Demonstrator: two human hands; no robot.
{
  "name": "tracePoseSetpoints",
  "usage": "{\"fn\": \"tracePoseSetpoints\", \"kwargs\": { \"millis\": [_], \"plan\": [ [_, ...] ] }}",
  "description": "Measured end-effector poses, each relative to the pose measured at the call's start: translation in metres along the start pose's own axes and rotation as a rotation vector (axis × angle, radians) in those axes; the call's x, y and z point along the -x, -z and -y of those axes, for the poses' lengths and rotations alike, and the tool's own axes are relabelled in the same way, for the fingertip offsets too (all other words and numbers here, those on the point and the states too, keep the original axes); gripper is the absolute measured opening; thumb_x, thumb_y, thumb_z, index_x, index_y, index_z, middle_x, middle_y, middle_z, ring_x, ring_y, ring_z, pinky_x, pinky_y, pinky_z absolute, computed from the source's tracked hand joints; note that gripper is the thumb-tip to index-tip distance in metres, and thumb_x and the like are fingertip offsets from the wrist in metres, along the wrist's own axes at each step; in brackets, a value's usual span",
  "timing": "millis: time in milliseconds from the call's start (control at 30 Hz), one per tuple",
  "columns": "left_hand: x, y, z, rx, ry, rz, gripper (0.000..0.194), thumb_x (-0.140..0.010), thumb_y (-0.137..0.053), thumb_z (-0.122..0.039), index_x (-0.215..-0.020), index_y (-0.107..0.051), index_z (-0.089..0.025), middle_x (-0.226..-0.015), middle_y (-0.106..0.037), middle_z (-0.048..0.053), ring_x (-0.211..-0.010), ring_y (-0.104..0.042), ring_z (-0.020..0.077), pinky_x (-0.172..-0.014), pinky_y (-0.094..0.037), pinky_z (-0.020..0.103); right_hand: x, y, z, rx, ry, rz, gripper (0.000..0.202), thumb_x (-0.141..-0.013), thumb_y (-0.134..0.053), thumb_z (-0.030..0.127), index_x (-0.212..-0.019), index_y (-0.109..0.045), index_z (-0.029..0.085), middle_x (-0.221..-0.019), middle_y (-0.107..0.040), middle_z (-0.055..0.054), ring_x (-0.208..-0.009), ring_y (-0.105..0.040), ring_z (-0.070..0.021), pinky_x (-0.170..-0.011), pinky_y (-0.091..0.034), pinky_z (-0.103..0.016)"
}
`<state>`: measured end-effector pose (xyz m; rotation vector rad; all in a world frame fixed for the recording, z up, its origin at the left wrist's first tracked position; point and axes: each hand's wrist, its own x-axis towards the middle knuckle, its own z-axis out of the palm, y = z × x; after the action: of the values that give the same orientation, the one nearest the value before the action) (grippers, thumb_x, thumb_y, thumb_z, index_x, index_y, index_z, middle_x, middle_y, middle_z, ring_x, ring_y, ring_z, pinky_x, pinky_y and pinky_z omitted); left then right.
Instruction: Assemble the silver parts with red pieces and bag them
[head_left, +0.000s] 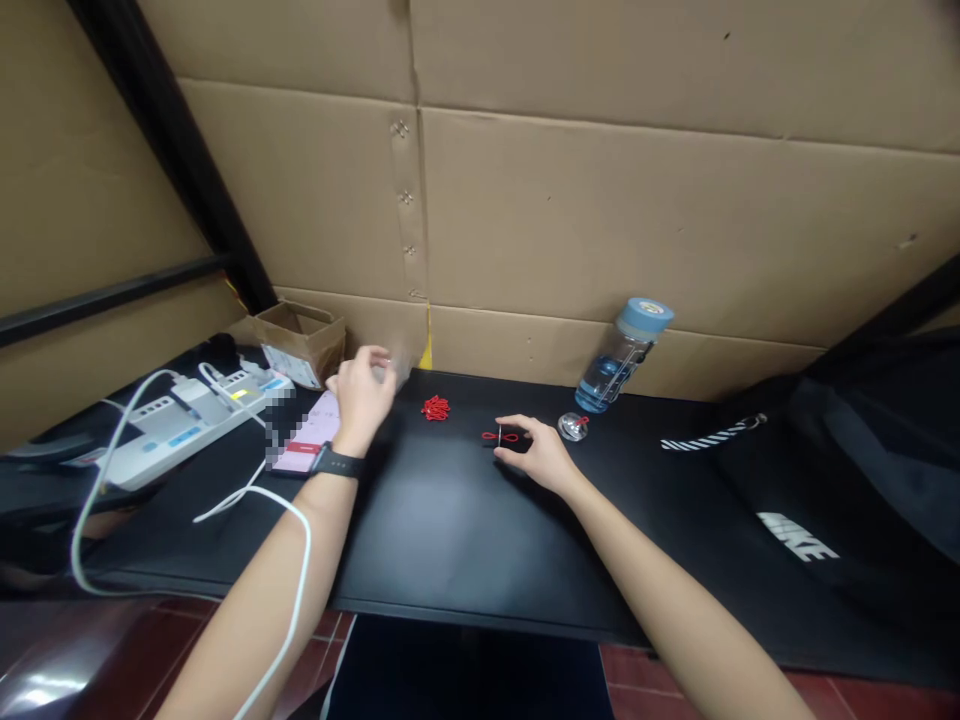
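Observation:
My left hand (pixel 366 392) is closed at the back left of the black table, its fingers on a clear, blurred piece that looks like plastic (pixel 401 368). My right hand (pixel 538 452) pinches a thin piece seen edge-on, with red cord loops (pixel 508 437) sticking out on both sides. Between the hands lies a small pile of red cords (pixel 436 407). Just right of my right hand rests a clear round piece with a red loop (pixel 573 428). What the thin piece is made of is too small to tell.
A water bottle with a blue lid (pixel 626 355) stands at the back. Left are a power strip (pixel 187 425), white cable (pixel 304 560), phone (pixel 311 435) and small open cardboard box (pixel 300 340). A black bag (pixel 847 480) and striped strap (pixel 709 440) lie right. Cardboard walls (pixel 600 200) rise behind.

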<state>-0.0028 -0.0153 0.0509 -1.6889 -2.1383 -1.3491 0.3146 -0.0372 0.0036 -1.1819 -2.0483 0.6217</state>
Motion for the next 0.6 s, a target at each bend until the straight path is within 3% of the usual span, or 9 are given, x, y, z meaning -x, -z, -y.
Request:
{"fn": "tracePoseSetpoints", "kwargs": {
  "millis": [100, 167, 400, 600],
  "plan": [
    [-0.016, 0.001, 0.035, -0.034, 0.071, 0.059, 0.023, -0.091, -0.060, -0.032, -0.113, -0.066, -0.026, -0.105, -0.079, 0.003, -0.117, -0.063, 0.0292, -0.095, -0.037, 0.041, 0.000, 0.000, -0.001, -0.017, 0.012, 0.012, 0.046, -0.077, -0.081, 0.032, -0.122, -0.070, 0.030, -0.114, -0.075, -0.004, -0.104, -0.070, -0.0228, -0.094, -0.052, -0.038],
    [-0.019, -0.002, 0.046, -0.020, 0.101, 0.113, 0.024, -0.091, -0.062, -0.037, -0.112, -0.068, -0.027, -0.106, -0.079, 0.003, -0.115, -0.065, 0.0281, -0.094, -0.038, 0.040, 0.000, 0.000, -0.002, -0.019, 0.016, 0.015, 0.046, -0.077, -0.081, 0.032, -0.122, -0.069, 0.029, -0.114, -0.075, -0.004, -0.104, -0.070, -0.0228, -0.095, -0.052, -0.038],
    [-0.016, -0.016, 0.048, -0.004, 0.150, 0.095, 0.022, -0.089, -0.065, -0.039, -0.106, -0.072, -0.027, -0.100, -0.080, 0.004, -0.110, -0.069, 0.0266, -0.097, -0.037, 0.040, 0.000, -0.001, -0.003, -0.037, 0.016, 0.025, 0.047, -0.077, -0.081, 0.031, -0.122, -0.068, 0.029, -0.116, -0.075, -0.003, -0.107, -0.070, -0.0224, -0.096, -0.052, -0.038],
    [-0.016, -0.016, 0.049, 0.014, 0.193, 0.052, 0.018, -0.087, -0.065, -0.034, -0.104, -0.071, -0.029, -0.099, -0.080, 0.002, -0.110, -0.069, 0.0279, -0.096, -0.036, 0.043, 0.000, -0.001, -0.002, -0.031, 0.020, 0.025, 0.046, -0.077, -0.080, 0.029, -0.122, -0.068, 0.028, -0.115, -0.075, -0.003, -0.104, -0.071, -0.0224, -0.096, -0.053, -0.038]
  ]
}}
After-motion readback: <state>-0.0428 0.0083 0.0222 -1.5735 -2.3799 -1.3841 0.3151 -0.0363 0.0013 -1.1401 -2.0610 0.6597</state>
